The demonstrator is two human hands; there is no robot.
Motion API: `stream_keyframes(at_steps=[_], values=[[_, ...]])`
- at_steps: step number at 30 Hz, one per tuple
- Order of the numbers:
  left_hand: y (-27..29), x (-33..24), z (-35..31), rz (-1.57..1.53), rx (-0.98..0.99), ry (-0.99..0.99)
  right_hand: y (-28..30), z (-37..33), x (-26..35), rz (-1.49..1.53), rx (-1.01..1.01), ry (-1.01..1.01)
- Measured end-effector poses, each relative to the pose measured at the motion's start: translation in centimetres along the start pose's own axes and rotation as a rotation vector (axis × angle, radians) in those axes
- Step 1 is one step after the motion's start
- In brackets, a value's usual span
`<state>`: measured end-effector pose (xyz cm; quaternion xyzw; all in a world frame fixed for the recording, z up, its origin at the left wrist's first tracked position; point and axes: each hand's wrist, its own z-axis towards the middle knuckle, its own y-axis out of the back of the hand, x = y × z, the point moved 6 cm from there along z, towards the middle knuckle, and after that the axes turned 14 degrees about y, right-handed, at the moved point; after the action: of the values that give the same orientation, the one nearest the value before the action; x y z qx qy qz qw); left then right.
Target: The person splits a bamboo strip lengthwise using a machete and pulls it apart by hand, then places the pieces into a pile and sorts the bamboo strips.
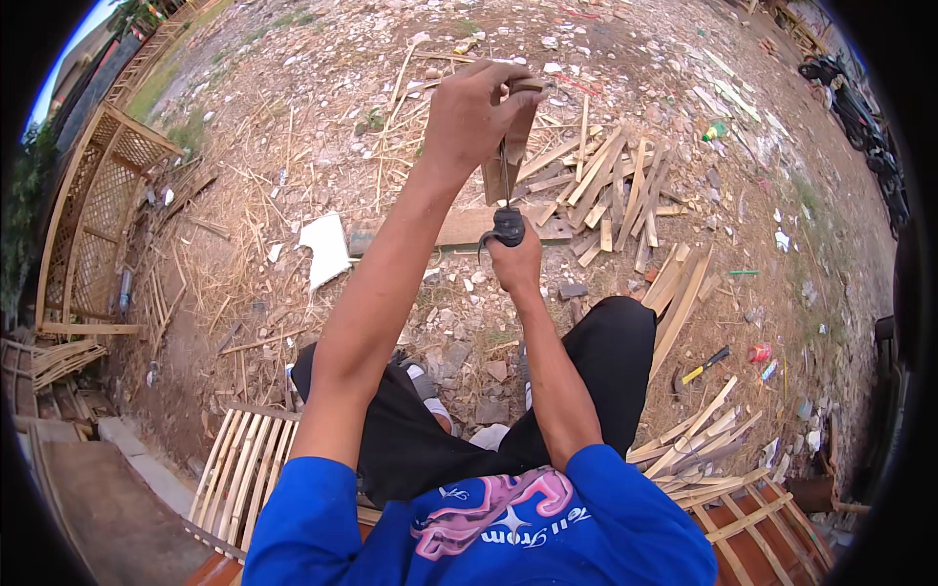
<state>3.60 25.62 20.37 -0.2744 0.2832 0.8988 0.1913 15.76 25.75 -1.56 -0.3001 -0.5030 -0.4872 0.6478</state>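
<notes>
My left hand (476, 115) is stretched forward, its fingers closed round the upper end of a brown wooden piece (495, 184). My right hand (518, 262) grips the black handle (507, 227) of a knife with a curved end. Its thin blade (504, 166) points away from me and shows nearly edge-on against the wooden piece. Whether the blade is in the wood or beside it I cannot tell. A long plank (459, 230) lies on the ground below both hands.
Split wooden sticks (620, 190) lie heaped beyond my right hand. A yellow-and-black hammer (703, 368) rests at the right, near more sticks (699, 439). A slatted wooden panel (244, 469) is at lower left, a lattice frame (93, 215) farther left. Motorcycles (860, 127) stand far right.
</notes>
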Motion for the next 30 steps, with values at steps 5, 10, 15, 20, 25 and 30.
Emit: stream_keyframes(at_steps=[5,10,15,20,25,30], values=[[4.4,-4.3,0.1,-0.147,0.039,0.16,0.2,0.0,3.8,0.02,0.066,0.0],[2.0,8.4,-7.0,-0.145,0.243,0.542,0.0,-1.0,-12.1,0.08,0.026,-0.303],[2.6,9.9,-7.8,-0.159,0.209,0.593,-1.7,-3.6,-11.1,-0.059,0.137,-0.24],[-0.5,8.3,-5.4,-0.009,0.269,0.418,-2.3,-3.2,-8.0,-0.158,0.18,-0.232],[3.1,2.0,-2.2,0.018,0.11,0.167,-1.3,-1.2,0.9,-0.039,0.109,-0.105],[3.2,0.8,-4.4,0.001,0.043,0.08,-1.4,-2.0,-1.7,-0.022,0.124,-0.065]])
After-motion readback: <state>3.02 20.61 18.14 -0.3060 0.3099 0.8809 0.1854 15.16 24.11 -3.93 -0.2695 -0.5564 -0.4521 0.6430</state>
